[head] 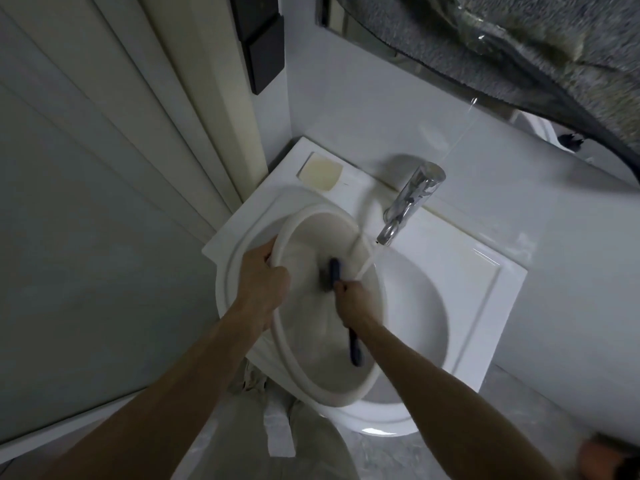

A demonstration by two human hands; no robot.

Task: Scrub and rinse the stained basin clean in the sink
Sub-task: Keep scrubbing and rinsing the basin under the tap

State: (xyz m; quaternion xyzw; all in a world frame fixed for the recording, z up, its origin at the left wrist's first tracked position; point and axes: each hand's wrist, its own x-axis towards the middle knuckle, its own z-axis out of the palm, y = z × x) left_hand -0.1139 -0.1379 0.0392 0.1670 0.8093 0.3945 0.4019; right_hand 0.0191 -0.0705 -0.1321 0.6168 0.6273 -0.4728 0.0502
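Note:
A white round basin [311,344] stands tilted on its edge inside the white sink [433,306], its stained inside turned toward me. My left hand [259,285] grips the basin's left rim. My right hand [349,303] is closed around a dark blue brush [334,273], whose bristle head presses on the basin's inner wall while the handle end sticks out below my wrist. Water runs from the chrome tap [412,199] and lands on the basin's right rim by the brush.
A pale soap bar [320,173] lies on the sink's back left corner. A door frame and wall stand close on the left. A grey towel [519,39] hangs at the upper right. Tiled floor lies below the sink.

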